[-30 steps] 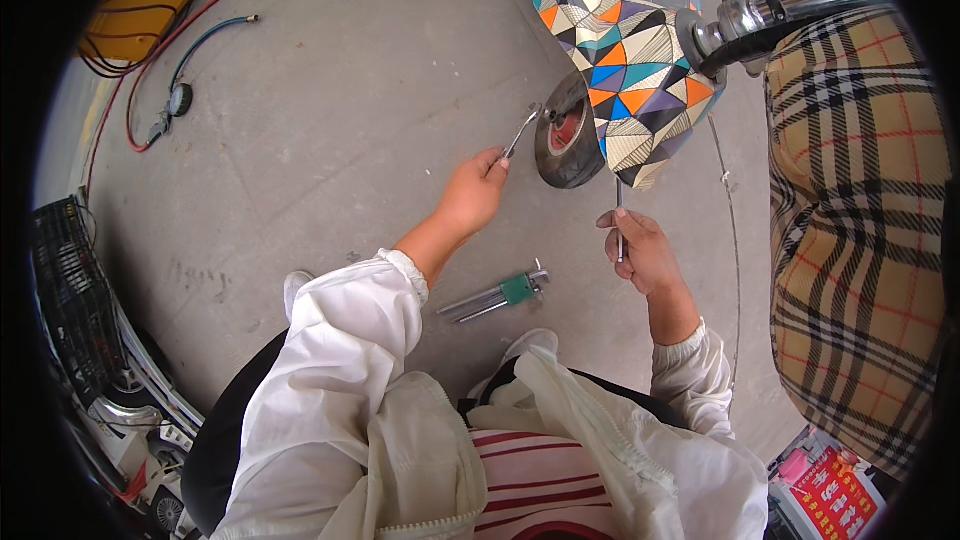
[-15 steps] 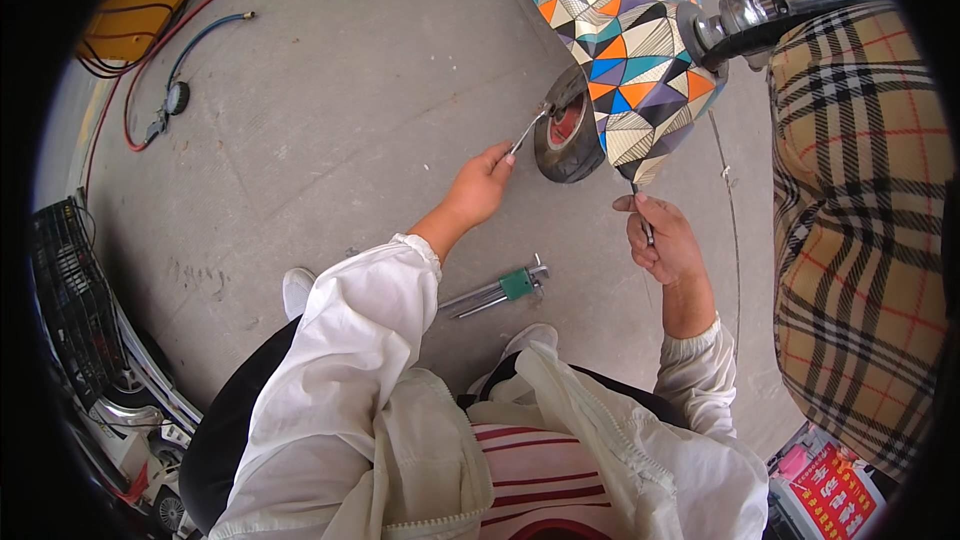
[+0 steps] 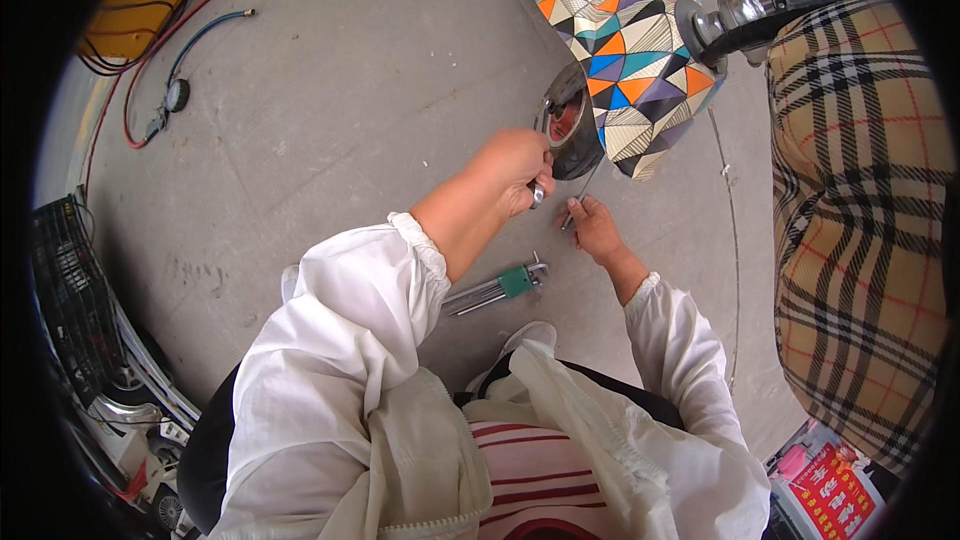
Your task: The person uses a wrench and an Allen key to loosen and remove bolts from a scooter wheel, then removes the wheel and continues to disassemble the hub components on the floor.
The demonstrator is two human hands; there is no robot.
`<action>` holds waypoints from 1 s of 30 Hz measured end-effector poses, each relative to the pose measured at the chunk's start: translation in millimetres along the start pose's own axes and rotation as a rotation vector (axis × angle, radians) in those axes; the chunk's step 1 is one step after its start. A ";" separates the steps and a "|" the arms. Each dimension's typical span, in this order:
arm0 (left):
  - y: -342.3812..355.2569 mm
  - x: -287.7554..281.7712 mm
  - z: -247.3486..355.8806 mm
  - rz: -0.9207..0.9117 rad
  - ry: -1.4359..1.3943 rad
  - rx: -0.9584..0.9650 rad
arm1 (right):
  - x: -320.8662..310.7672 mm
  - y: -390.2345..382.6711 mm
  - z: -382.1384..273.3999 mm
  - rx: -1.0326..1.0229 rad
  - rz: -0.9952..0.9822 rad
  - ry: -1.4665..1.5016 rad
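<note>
Work is being done at a black rubber wheel with a red hub (image 3: 566, 120), which is sitting in the upper centre of the frame, partly beneath a scooter body patterned with white, orange, blue, teal and black triangles (image 3: 635, 65). By the left hand (image 3: 515, 168), just below and left of the hub, a silver metal wrench (image 3: 538, 196) is being held; this grip is being closed firmly around the shaft, with the rounded end poking out beneath the fist. Beside the hub a metal length is reaching upward, apparently the wrench's other end; whether it is being seated on a fastener cannot be told. By the right hand (image 3: 597, 228), right of centre, a thin dark metal rod (image 3: 590, 183) is being pinched between thumb and fingers, this grip being open no wider than the rod. Its far end is pointing toward the tyre's lower edge; contact there is being left unclear.

On the grey concrete floor (image 3: 330, 130), below the 2 hands, a green holder with silver hex keys (image 3: 515, 282) is lying. The right side is being filled by beige plaid fabric (image 3: 860, 230).

The step in hand is seemingly being centred on the wheel's hub. For the next move, a steady wrench and a rod clear of the tyre are probably being called for.
</note>
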State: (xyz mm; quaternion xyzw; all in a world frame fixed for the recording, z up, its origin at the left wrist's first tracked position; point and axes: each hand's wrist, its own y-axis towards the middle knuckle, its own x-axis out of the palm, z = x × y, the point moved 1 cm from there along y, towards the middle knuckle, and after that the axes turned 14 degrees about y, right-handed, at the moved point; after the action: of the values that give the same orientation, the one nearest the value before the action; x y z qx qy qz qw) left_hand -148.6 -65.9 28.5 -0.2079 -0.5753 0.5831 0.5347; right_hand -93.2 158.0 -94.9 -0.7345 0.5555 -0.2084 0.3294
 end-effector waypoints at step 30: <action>67.2 -82.6 -59.3 0.213 0.855 0.648 | -28.7 -85.1 -138.8 0.079 -0.079 0.527</action>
State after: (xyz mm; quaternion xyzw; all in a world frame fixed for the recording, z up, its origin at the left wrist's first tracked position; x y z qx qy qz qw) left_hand -95.3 -94.8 -77.3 -0.3084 -0.0733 0.6447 0.6956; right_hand -137.2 164.5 64.4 -0.6626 0.5844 -0.4267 0.1931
